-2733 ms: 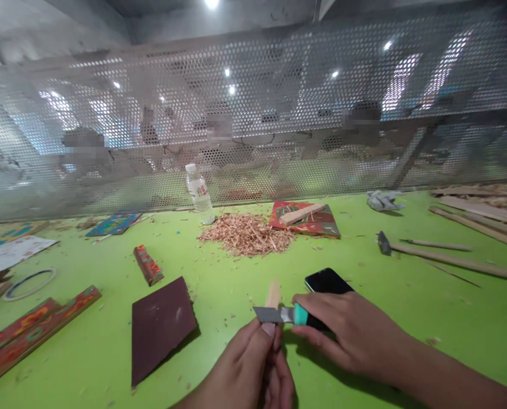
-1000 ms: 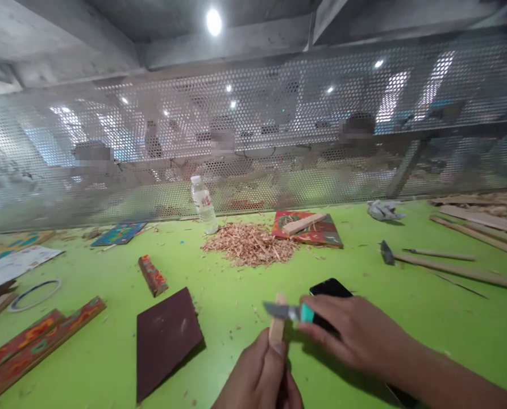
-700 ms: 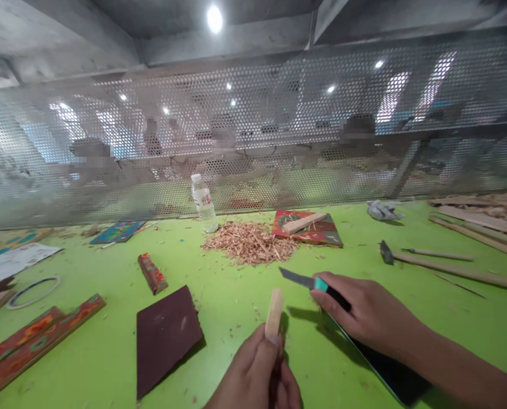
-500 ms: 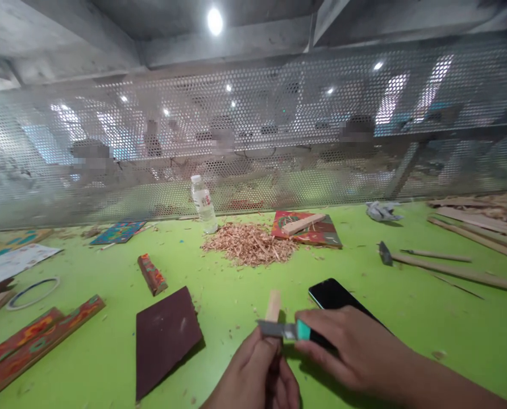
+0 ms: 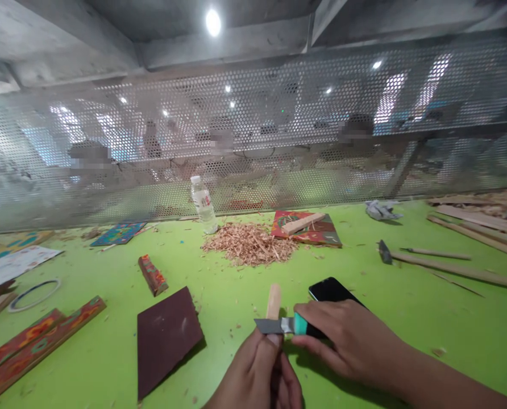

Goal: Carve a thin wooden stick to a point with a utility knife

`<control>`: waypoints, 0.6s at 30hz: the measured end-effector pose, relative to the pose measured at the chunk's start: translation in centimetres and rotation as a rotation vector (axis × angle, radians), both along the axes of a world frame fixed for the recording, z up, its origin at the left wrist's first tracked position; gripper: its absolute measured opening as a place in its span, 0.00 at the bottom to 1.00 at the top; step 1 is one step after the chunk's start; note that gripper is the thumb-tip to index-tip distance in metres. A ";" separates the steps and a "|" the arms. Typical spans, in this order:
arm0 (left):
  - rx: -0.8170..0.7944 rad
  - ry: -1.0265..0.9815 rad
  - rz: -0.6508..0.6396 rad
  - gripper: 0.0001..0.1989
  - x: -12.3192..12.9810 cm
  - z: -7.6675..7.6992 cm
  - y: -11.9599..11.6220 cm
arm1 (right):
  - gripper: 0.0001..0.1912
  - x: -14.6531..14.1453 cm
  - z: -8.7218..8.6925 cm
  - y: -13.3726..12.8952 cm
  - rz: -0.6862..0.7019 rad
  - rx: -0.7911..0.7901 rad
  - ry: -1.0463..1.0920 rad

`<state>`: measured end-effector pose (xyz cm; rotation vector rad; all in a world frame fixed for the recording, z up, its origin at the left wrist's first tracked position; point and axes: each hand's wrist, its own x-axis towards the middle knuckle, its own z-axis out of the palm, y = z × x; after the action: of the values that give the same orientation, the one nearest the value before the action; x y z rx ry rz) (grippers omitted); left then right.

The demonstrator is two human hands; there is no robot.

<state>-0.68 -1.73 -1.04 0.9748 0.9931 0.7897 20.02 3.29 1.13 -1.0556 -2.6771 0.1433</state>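
Observation:
A narrow wooden stick (image 5: 273, 301) points away from me, its lower part wrapped in the fingers of my left hand (image 5: 260, 366). My right hand (image 5: 343, 335) is closed around the dark and teal handle of a carving knife (image 5: 270, 326). The knife's flat blade lies crosswise over the stick, just above my left thumb. Behind my right hand a black phone (image 5: 331, 289) lies partly hidden. To the left, a dark brown sheet of sandpaper (image 5: 168, 338) rests on the green table (image 5: 232, 295).
Wood shavings (image 5: 249, 244) are heaped ahead, beside a water bottle (image 5: 203, 205) and a painted board (image 5: 330, 230). A hammer (image 5: 385, 253) lies at right. Painted wood strips (image 5: 44, 346) and a tape ring (image 5: 34, 295) are at left. A perforated metal screen (image 5: 253, 170) stands behind.
The knife and my right hand have shifted slightly left and up. My left hand keeps its hold on the stick, which looks almost unmoved.

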 end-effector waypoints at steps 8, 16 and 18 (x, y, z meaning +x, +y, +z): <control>-0.092 -0.106 0.032 0.32 -0.1 0.3 -0.6 | 0.33 3.1 0.2 3.6 -0.211 0.143 0.104; -0.152 -0.060 0.024 0.33 0.2 -0.3 0.2 | 0.27 3.3 0.7 3.4 -0.243 0.158 0.122; -0.167 -0.075 0.003 0.34 0.2 -0.2 0.6 | 0.27 2.9 0.6 2.8 -0.198 0.128 0.111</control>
<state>-0.46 -1.14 -1.21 0.7952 0.9795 0.7288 22.88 6.08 1.75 -1.2245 -2.4319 -0.0071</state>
